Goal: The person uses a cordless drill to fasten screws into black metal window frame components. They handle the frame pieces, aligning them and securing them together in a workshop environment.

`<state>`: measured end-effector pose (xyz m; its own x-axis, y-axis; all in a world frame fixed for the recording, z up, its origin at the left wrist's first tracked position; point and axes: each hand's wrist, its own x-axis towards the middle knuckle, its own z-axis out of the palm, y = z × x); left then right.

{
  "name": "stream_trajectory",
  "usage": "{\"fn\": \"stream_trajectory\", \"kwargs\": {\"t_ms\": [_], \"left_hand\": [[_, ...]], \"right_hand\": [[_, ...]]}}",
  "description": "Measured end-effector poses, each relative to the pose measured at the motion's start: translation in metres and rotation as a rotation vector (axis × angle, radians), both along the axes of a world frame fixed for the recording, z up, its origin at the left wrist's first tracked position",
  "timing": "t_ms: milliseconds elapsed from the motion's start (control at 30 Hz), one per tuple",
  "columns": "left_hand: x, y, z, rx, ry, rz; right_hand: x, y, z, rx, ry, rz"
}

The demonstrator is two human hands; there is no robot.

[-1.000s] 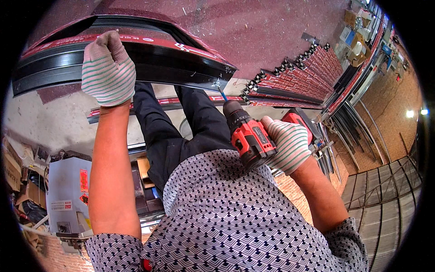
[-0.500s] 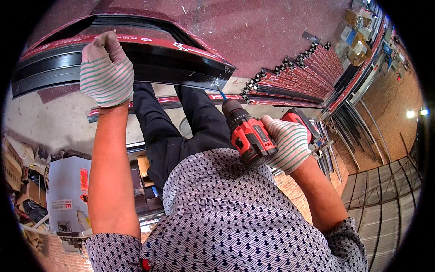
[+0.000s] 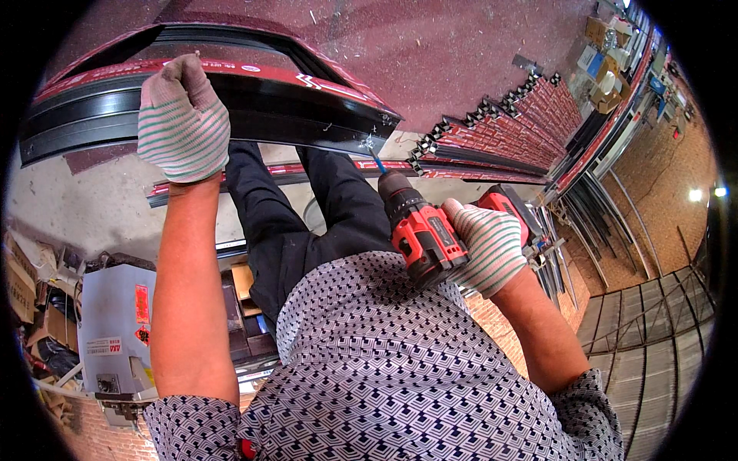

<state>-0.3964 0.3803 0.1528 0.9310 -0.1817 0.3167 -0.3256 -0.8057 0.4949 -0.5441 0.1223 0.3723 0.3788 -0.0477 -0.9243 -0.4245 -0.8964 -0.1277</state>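
My left hand [image 3: 184,123], in a striped knit glove, is closed over the upper edge of a long black metal profile [image 3: 288,115] with red printed film along its top. The fingers' far side is hidden behind the profile. My right hand [image 3: 490,247], gloved alike, grips the handle of a red and black cordless drill [image 3: 427,234]. The drill's blue-shanked bit [image 3: 377,160] points up and left, its tip at the profile's right end. Pale shavings [image 3: 370,141] cling to the black surface around the tip.
Behind the held profile lies a frame of similar pieces on a dark red worktop [image 3: 453,46]. A fanned row of red-filmed profiles [image 3: 507,127] lies to the right, with cardboard boxes [image 3: 607,92] beyond. A grey metal box [image 3: 115,330] stands at lower left.
The drill has shifted very slightly left, its bit still at the profile's right end. My left hand and the profile have moved slightly right.
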Motion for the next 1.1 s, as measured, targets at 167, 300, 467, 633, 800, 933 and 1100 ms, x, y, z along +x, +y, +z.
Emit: {"fn": "stream_trajectory", "kwargs": {"t_ms": [167,300,467,633,800,933,1100], "left_hand": [[0.001,-0.001,0.003,-0.039,0.029,-0.008],[-0.001,-0.001,0.002,-0.036,0.005,-0.002],[-0.001,0.001,0.000,-0.079,-0.021,-0.008],[0.001,0.002,0.001,-0.057,-0.033,0.005],[0.000,0.007,0.004,-0.075,0.043,-0.001],[-0.001,0.012,0.003,-0.040,0.069,0.009],[-0.003,0.017,0.005,-0.080,0.054,0.012]], "right_hand": [[0.000,0.001,0.000,-0.012,0.009,0.051],[-0.001,0.003,0.001,-0.017,0.013,0.058],[-0.008,0.001,0.000,-0.032,0.018,0.092],[-0.005,0.003,0.002,-0.026,0.022,0.088],[0.001,0.008,0.007,-0.003,0.013,0.085],[-0.002,0.011,0.008,0.003,0.034,0.040],[0.002,0.017,0.011,0.005,0.017,0.037]]}}
